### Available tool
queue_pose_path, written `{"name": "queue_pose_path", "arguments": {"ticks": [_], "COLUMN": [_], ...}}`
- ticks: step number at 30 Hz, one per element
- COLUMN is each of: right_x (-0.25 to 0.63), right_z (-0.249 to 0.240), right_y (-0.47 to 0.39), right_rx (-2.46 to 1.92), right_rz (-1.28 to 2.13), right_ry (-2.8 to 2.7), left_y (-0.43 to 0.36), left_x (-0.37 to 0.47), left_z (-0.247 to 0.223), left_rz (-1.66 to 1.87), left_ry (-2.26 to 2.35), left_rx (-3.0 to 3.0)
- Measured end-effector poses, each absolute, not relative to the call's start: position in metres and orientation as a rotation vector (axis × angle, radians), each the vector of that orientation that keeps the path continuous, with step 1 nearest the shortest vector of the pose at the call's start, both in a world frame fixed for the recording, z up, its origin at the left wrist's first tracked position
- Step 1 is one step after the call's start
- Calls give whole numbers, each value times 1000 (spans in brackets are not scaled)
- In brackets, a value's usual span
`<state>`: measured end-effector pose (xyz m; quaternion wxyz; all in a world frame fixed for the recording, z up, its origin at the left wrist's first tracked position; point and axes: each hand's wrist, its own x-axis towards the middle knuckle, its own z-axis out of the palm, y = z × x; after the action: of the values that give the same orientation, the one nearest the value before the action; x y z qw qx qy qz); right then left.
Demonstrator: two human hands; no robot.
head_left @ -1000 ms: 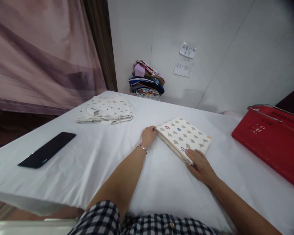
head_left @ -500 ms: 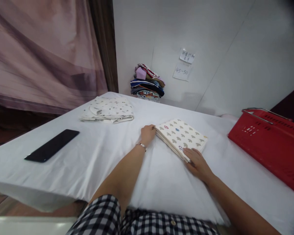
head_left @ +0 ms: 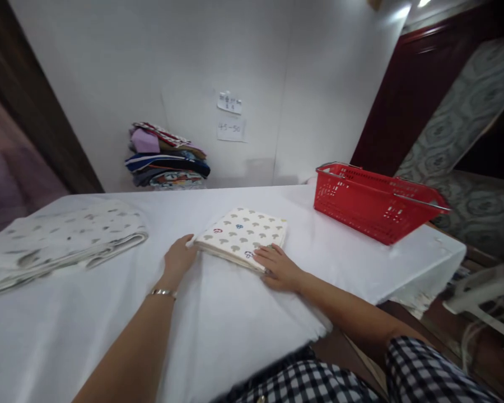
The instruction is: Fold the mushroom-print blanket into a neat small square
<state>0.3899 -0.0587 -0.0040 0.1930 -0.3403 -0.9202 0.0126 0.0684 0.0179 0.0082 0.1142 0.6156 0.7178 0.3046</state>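
A cream folded cloth [head_left: 244, 230] printed with grey mushroom shapes lies flat on the white-covered table [head_left: 243, 324]. My left hand [head_left: 180, 258], with a silver bracelet at the wrist, pinches its left corner; the fingertips are partly hidden behind the edge. At the near right corner, my right hand [head_left: 280, 270] lays its fingers over the top, with the thumb down at the layered edge. Both hands grip this one cloth. Further left rests a larger folded white cloth [head_left: 75, 235] with small scattered prints, and neither hand touches it.
A red plastic basket [head_left: 373, 204] with metal handles stands at the table's right end. Against the wall is a stack of folded fabrics [head_left: 168, 157]. Two paper notes [head_left: 231, 129] hang on the wall. A white stool [head_left: 487, 302] stands beyond the right edge.
My view has swung right, so the whole basket shows and the black flat object on the left is out of sight. Both hands keep their hold on the cloth's corners.
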Motion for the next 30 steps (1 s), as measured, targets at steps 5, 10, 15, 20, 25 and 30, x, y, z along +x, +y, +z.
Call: {"name": "queue_pose_path", "arguments": {"ticks": [5, 10, 15, 20, 25, 30], "right_x": [419, 459, 470, 458, 454, 457], "right_z": [-1, 12, 18, 13, 6, 0], "right_y": [-44, 1, 36, 59, 76, 80], "right_rx": [-958, -1457, -1636, -1719, -1822, -1840], "right_rz": [215, 707, 929, 985, 921, 778], "right_ry": [-2292, -1338, -1055, -1041, -1168, -1347], "left_y": [2, -36, -52, -43, -45, -45], "left_x": [106, 172, 198, 194, 194, 192], "left_z": [18, 18, 1, -11, -5, -8], "left_rz": [1159, 935, 736, 758, 758, 713], "left_ry": [1812, 1258, 1103, 1099, 1120, 1065], "left_rx": [2318, 2736, 2926, 3034, 3054, 3131]}}
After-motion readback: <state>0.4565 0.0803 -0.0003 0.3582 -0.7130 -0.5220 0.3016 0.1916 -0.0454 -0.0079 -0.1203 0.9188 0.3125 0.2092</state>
